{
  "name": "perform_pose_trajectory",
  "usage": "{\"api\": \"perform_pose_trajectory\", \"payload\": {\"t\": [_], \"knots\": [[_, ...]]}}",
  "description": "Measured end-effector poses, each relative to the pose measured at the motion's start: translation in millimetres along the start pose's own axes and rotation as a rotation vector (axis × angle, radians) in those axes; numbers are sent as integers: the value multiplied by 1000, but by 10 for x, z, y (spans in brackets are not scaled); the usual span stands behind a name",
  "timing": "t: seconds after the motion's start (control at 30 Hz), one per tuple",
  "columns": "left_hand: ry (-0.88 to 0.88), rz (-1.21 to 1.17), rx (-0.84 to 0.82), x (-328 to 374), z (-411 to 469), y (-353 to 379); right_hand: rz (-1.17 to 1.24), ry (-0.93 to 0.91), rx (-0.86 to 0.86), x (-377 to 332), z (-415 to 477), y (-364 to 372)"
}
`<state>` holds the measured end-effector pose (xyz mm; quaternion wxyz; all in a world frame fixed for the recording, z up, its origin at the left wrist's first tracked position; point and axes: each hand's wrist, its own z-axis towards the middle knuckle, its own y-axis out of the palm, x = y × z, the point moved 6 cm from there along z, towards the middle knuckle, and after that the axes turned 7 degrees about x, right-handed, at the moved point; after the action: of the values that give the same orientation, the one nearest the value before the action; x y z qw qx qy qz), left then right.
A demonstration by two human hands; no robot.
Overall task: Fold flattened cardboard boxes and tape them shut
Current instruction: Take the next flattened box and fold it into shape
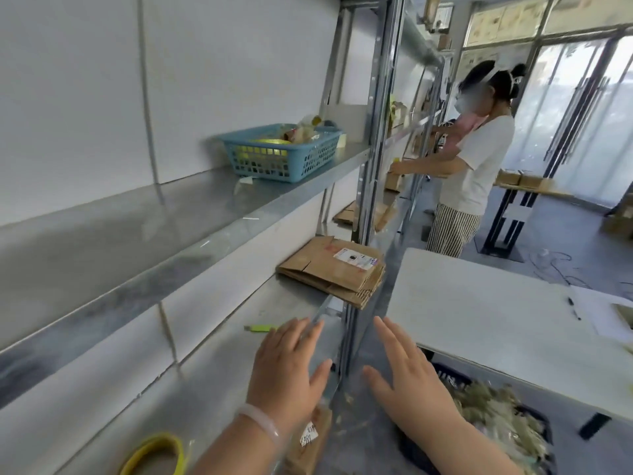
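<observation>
- Brown flattened cardboard boxes (329, 272) lie stacked on the metal shelf (212, 382).
- Your left hand (287, 368) and right hand (407, 375) hover short of them, fingers straight, empty.

Left hand (287, 375) and right hand (407, 378) both bare, forearms (479, 440) uncovered right down to the near edge of view. Round the left wrist, just one ornament: a smooth, rounded bangle (263, 425), milky white and half translucent, sitting close against the wrist.

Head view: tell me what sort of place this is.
Probably a packing or shipping room: flattened boxes on metal shelving, a tape roll nearby, and a second person working at the next rack.
</observation>
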<state>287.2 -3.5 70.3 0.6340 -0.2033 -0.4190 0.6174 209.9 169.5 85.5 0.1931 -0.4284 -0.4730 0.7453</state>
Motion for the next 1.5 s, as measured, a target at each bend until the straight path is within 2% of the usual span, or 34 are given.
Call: {"api": "perform_pose_trajectory", "payload": {"t": [0.23,0.37,0.53,0.63,0.8,0.87,0.97,1.07,1.2,1.37,1.5], "knots": [[-19,-16,-114,-237,913,804,89,168,-35,617,963,136],[-22,14,-160,-345,1389,1262,144,198,-22,897,1577,281],[-113,15,-190,-369,1874,1766,337,262,-52,1340,2548,589],[-227,16,-269,-437,2025,2109,560,418,-82,1658,3072,833],[-344,35,-344,-518,2179,2443,934,688,-311,2005,3648,1404],[-430,-46,-387,-582,2154,2552,1110,847,-308,2101,3766,1581],[-566,-215,-437,-649,2080,2662,1193,936,-319,2134,3872,1682],[-645,-267,-419,-676,2052,2687,1164,883,-386,2085,3968,1714],[-758,-357,-294,-714,2051,2563,1106,770,-386,2098,4034,1608],[-939,-303,-35,-1031,1944,2219,963,481,-304,2209,4029,1186],[-1158,-361,196,-1307,1801,1969,997,308,-405,2151,3937,887]]}}
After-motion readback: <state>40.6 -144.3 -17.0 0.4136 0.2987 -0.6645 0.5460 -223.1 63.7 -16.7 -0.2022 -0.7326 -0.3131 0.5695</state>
